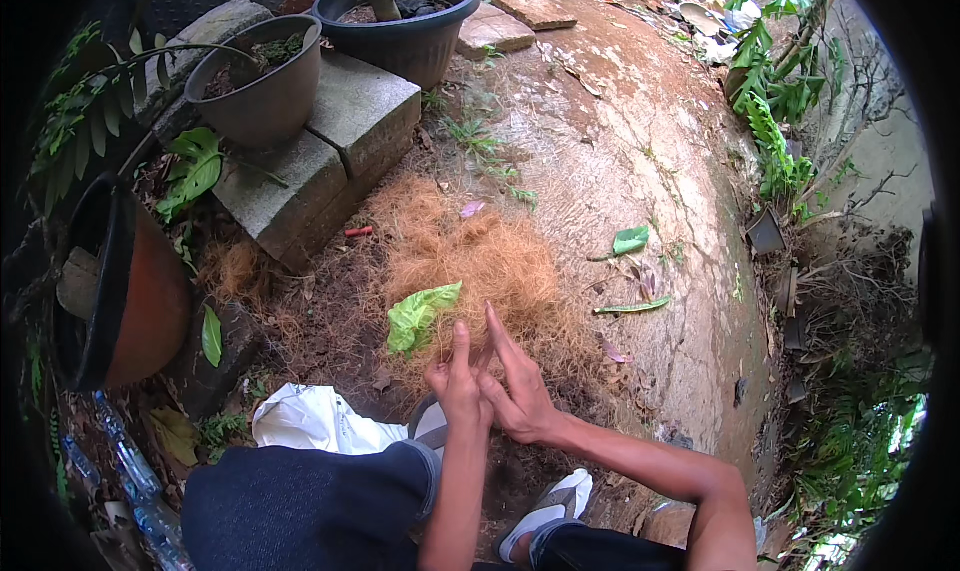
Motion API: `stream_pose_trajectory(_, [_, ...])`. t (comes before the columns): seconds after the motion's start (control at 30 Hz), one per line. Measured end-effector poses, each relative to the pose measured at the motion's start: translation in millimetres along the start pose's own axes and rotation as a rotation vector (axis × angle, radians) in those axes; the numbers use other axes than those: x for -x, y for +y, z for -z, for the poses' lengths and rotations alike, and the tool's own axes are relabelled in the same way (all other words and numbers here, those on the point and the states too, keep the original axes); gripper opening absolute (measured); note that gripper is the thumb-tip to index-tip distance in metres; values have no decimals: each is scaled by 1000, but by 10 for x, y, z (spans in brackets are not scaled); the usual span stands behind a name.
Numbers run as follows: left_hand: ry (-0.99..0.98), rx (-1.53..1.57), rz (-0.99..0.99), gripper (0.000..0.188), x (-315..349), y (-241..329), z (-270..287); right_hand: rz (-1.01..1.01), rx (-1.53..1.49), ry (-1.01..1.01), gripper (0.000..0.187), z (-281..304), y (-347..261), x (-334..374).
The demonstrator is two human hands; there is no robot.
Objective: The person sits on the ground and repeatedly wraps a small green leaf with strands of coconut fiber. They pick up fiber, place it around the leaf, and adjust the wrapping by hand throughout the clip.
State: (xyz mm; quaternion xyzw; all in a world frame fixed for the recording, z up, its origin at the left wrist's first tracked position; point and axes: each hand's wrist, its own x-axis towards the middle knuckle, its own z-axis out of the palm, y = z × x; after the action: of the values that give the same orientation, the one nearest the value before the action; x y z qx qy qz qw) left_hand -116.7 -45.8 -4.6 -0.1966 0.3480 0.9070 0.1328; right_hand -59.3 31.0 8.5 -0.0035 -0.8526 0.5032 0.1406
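Observation:
My left hand (461,383) and my right hand (522,396) meet over loose brown coconut-like fibre (490,256). The right hand's fingers are stretched out, with its thumb against the left hand. My left thumb points up, while the other left fingers are partly covered by the right hand. Nothing shows held between them. Just beyond the left hand, a crumpled light-green leaf-like piece (420,318) rests on the fibre. Dark soil (330,316) lies to the left of the pile.
Potted plants stand on concrete blocks (365,101) at the upper left. A tipped reddish pot (150,296) sits at the left. White sacking (320,421) lies by my knee. Loose leaves (630,240) dot the paved ground to the right, with plants along the wall.

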Motion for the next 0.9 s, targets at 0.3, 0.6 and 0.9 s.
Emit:
stream_pose_trajectory(0.3, [14, 41, 95, 15, -47, -10, 92, -63, 147, -25, 63, 256, -3, -70])
stream_pose_trajectory(0.6, [37, 84, 181, 21, -67, 14, 51, 55, 288, -123, 49, 638, 203, -284])
stream_pose_trajectory(0.9, [87, 88, 240, 23, -133, -19, 149, 399, 591, -62, 57, 608, 227, -166])
